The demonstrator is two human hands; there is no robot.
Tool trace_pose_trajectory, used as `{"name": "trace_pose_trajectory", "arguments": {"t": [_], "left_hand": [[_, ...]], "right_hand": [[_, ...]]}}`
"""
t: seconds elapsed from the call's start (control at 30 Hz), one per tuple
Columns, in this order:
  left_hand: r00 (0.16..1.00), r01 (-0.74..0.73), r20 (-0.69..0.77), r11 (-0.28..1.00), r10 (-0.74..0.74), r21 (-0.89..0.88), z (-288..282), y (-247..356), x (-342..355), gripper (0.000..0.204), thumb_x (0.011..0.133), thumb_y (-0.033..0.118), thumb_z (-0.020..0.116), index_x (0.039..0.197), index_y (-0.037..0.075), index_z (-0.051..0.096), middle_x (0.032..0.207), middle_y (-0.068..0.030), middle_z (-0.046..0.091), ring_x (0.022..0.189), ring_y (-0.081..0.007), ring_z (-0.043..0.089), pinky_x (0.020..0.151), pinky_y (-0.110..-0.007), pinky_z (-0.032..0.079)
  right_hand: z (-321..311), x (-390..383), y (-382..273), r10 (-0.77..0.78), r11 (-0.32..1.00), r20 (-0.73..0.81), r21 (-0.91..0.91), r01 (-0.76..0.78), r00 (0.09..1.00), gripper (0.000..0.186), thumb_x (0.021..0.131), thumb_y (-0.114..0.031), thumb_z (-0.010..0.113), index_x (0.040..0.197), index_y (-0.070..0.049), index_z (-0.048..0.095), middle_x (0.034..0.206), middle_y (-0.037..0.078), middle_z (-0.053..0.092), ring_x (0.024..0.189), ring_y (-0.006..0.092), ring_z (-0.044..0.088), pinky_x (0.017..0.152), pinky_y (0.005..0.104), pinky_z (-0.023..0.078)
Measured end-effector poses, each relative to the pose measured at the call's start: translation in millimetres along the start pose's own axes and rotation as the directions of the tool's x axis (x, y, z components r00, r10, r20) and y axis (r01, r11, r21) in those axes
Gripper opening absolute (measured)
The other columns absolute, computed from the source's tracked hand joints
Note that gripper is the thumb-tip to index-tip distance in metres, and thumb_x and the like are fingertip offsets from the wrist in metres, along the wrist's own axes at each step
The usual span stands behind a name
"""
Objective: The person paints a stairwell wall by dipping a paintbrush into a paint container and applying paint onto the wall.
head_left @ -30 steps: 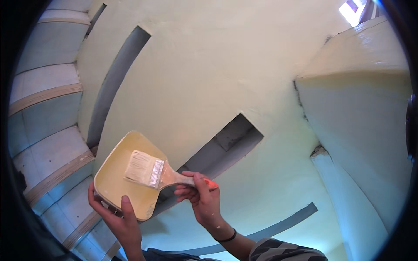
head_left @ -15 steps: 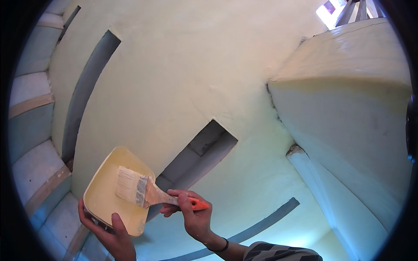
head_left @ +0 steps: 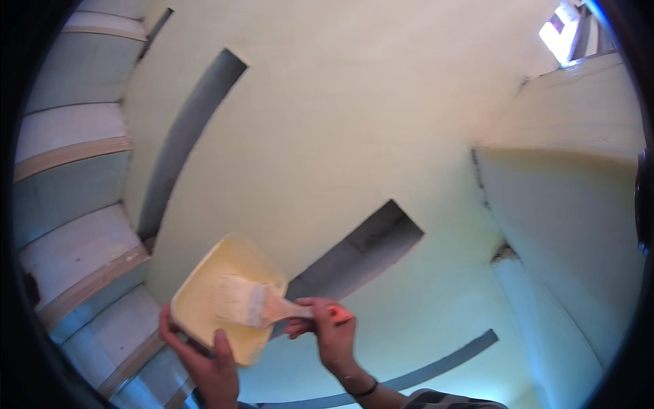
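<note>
A cream-yellow, square-cornered paint container (head_left: 197, 300) is tilted toward me at the lower middle. My left hand (head_left: 208, 371) grips its lower side, thumb over the rim and fingers behind. Inside its opening lies a wide paintbrush (head_left: 276, 308) with pale, paint-coated bristles pointing left. My right hand (head_left: 330, 334) is closed round the brush's handle, whose orange-red end pokes out past the fingers. Whether the bristles touch the container's inside I cannot tell. The picture is slightly blurred.
A cream painted wall (head_left: 327, 136) fills the middle, with a dark rectangular recess (head_left: 368, 249) and a long curved grey strip (head_left: 191, 136). White steps with wooden edging (head_left: 75, 157) run down the left. A curved white structure (head_left: 572, 225) bulges at the right, below a bright opening (head_left: 562, 34).
The whole view has shifted, so the wall, steps and recess appear further right. Container, brush and both hands also sit further right in the picture, with the same grips.
</note>
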State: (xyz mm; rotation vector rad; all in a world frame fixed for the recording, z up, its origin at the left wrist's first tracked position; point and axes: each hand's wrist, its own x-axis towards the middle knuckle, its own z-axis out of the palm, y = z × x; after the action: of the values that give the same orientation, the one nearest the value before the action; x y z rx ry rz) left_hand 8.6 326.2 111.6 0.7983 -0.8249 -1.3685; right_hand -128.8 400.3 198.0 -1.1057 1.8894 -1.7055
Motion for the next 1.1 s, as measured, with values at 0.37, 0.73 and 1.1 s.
{"name": "trace_pose_trajectory", "arguments": {"t": [0.37,0.73,1.1], "left_hand": [[0.982,-0.156,0.125,0.981,0.141,0.118,14.4,20.1,18.6,0.081,0.085,0.035,0.071,0.144,0.000,0.028,0.132,-0.0261,0.040,0.118,-0.0381,0.049,0.100,-0.048,0.043],[0.990,-0.139,0.016,0.978,0.138,0.157,1.8,29.6,31.1,0.081,0.087,0.039,0.069,0.145,0.002,0.027,0.126,-0.0267,0.040,0.113,-0.0386,0.052,0.094,-0.048,0.047],[0.988,-0.154,0.030,0.968,0.151,0.200,28.1,46.5,53.4,0.087,0.085,0.049,0.070,0.145,0.005,0.026,0.124,-0.0280,0.041,0.104,-0.0436,0.059,0.089,-0.048,0.051]], "right_hand": [[-29.5,39.9,-50.6,-0.129,0.986,-0.051,0.101,0.134,0.990,0.035,0.102,-0.028,0.054,0.106,0.006,0.064,0.075,0.017,0.070,0.060,0.0209,0.071,0.056,0.0304,0.059],[-2.1,56.4,-81.1,-0.139,0.990,0.079,-0.029,0.141,0.987,0.040,0.102,-0.031,0.053,0.105,0.008,0.064,0.076,0.014,0.068,0.063,0.0189,0.069,0.056,0.0306,0.058],[2.3,103.6,-166.7,-0.383,0.901,0.106,-0.176,0.396,0.918,0.040,0.100,-0.032,0.056,0.108,0.006,0.064,0.078,0.013,0.068,0.067,0.0183,0.069,0.063,0.0303,0.059]]}}
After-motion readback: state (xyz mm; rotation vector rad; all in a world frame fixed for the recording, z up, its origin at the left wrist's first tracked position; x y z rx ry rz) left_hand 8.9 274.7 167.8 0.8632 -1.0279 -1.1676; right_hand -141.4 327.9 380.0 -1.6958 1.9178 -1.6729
